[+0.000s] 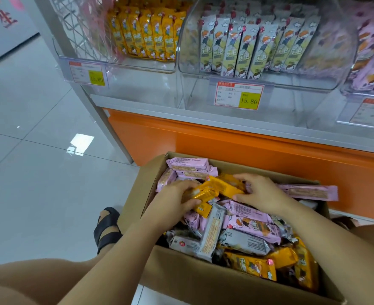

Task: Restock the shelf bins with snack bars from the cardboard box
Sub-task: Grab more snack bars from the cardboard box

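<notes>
An open cardboard box on the floor holds a jumble of pink, yellow and silver snack bars. My left hand is closed around a bundle of yellow snack bars near the top of the pile. My right hand grips the other end of the same yellow bars, fingers curled over them. Above, the left clear shelf bin holds yellow bars standing in a row. The middle bin holds green-white bars, and a bin at the right edge holds pink bars.
An orange shelf base runs behind the box. Price tags hang on the bin fronts. My foot in a black sandal stands left of the box on glossy white floor tiles. My knee fills the lower left corner.
</notes>
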A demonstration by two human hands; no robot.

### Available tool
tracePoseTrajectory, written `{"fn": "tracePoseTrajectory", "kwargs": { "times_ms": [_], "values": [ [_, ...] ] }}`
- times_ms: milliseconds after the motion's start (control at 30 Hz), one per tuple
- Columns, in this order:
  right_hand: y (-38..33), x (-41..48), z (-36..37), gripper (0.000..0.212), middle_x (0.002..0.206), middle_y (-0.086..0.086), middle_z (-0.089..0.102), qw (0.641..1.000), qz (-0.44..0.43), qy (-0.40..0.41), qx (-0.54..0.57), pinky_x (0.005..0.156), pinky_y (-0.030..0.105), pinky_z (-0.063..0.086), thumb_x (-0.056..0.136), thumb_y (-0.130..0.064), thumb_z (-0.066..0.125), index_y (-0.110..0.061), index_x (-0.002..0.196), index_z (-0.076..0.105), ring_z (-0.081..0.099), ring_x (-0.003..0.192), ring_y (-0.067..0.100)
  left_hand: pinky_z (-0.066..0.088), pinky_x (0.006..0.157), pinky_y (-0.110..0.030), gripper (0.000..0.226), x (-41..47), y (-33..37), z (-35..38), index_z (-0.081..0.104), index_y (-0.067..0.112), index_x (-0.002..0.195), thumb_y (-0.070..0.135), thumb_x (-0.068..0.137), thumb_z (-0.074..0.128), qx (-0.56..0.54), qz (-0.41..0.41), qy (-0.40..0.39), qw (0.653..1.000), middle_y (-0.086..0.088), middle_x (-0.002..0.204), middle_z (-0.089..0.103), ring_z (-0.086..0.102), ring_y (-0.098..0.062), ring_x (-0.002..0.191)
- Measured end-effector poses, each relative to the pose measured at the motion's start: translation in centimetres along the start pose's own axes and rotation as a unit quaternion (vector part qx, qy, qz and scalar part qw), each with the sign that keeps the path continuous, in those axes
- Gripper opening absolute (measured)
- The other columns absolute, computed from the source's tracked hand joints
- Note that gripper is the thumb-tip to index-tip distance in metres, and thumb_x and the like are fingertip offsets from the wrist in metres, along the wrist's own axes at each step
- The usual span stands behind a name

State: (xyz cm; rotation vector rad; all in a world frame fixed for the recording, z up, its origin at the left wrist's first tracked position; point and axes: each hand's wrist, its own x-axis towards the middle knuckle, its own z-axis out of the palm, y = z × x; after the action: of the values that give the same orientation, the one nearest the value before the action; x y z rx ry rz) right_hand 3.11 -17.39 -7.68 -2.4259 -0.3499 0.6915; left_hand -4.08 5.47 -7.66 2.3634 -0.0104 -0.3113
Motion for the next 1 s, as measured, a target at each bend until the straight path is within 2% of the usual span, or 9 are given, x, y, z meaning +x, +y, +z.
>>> {"fn": "tracePoseTrajectory", "kwargs": {
  "times_ms": [133,233,400,500,667,767,867,967,1000],
  "values": [
    [1.1,1.0,-0.5,0.056,0.142,0.005,0.045,0.998,0.056,-0.042,0.007,0.101,0.033,0.039,0.084,-0.027,0.071,-0.021,0.135,0.047,0.048,0.121,0.022,0.036,0.079,-0.018,0.045,0.3,-0.7,-0.3,0.045,0.026,0.139,0.031,0.095,0.056,-0.003,-0.038,-0.037,0.999,0.008,0.125,0.056,0.050,-0.004,0.099],
    [1.3,2.3,-0.9,0.070,0.147,0.007,0.039,0.993,0.082,-0.080,0.037,0.108,0.035,0.035,0.080,-0.024,0.076,-0.017,0.139,0.040,0.043,0.130,0.023,0.037,0.080,-0.017,0.046,0.6,-0.6,-0.5,0.041,0.028,0.142,0.032,0.098,0.051,-0.011,-0.062,-0.059,0.996,0.007,0.132,0.053,0.054,-0.007,0.102],
    [1.8,3.5,-0.2,0.086,0.150,0.008,0.034,0.983,0.108,-0.118,0.094,0.112,0.036,0.032,0.075,-0.026,0.080,-0.018,0.145,0.031,0.037,0.136,0.023,0.040,0.099,-0.025,0.047,0.8,-0.9,-0.4,0.043,0.033,0.141,0.038,0.096,0.052,-0.031,-0.073,-0.083,0.993,0.005,0.139,0.048,0.052,-0.013,0.119],
    [1.5,3.3,0.2,0.091,0.148,0.011,0.036,0.977,0.115,-0.120,0.133,0.107,0.032,0.036,0.073,-0.025,0.081,-0.020,0.146,0.028,0.041,0.132,0.024,0.040,0.105,-0.031,0.047,0.7,-1.4,0.0,0.045,0.036,0.139,0.043,0.093,0.055,-0.045,-0.070,-0.079,0.993,0.005,0.141,0.042,0.048,-0.016,0.125],
    [0.9,3.1,0.9,0.094,0.136,0.005,0.044,0.983,0.104,-0.104,0.108,0.098,0.029,0.039,0.069,-0.036,0.082,-0.022,0.146,0.031,0.048,0.118,0.018,0.035,0.110,-0.033,0.046,0.6,-1.4,0.6,0.047,0.038,0.136,0.039,0.092,0.058,-0.087,-0.070,-0.085,0.990,0.002,0.146,0.031,0.034,-0.016,0.136],
    [0.3,3.1,1.1,0.084,0.138,0.004,0.035,0.986,0.101,-0.097,0.096,0.100,0.028,0.036,0.070,-0.033,0.081,-0.024,0.141,0.038,0.042,0.126,0.019,0.039,0.106,-0.028,0.044,0.7,-1.2,1.0,0.049,0.040,0.133,0.034,0.091,0.062,-0.114,-0.072,-0.075,0.988,0.004,0.143,0.032,0.038,-0.015,0.133],
    [0.1,3.2,1.2,0.075,0.133,0.001,0.031,0.984,0.111,-0.101,0.092,0.105,0.034,0.037,0.069,-0.037,0.081,-0.029,0.134,0.044,0.043,0.125,0.022,0.044,0.102,-0.026,0.042,0.4,-1.2,1.1,0.053,0.040,0.128,0.029,0.089,0.065,-0.154,-0.071,-0.060,0.984,0.005,0.142,0.034,0.039,-0.014,0.132],
    [0.1,3.2,1.3,0.071,0.125,-0.003,0.049,0.980,0.102,-0.114,0.126,0.100,0.036,0.044,0.065,-0.038,0.081,-0.029,0.127,0.047,0.054,0.111,0.017,0.042,0.092,-0.011,0.040,0.2,-1.0,1.0,0.054,0.041,0.125,0.025,0.090,0.064,-0.178,-0.077,-0.076,0.978,0.008,0.142,0.031,0.036,-0.009,0.131],
    [0.0,3.2,1.3,0.069,0.120,-0.003,0.055,0.978,0.098,-0.118,0.141,0.098,0.036,0.046,0.065,-0.036,0.081,-0.027,0.126,0.048,0.057,0.106,0.015,0.042,0.092,-0.011,0.039,0.1,-0.9,0.9,0.055,0.040,0.125,0.024,0.091,0.063,-0.186,-0.082,-0.086,0.975,0.009,0.143,0.029,0.035,-0.008,0.132]
  ]
}}
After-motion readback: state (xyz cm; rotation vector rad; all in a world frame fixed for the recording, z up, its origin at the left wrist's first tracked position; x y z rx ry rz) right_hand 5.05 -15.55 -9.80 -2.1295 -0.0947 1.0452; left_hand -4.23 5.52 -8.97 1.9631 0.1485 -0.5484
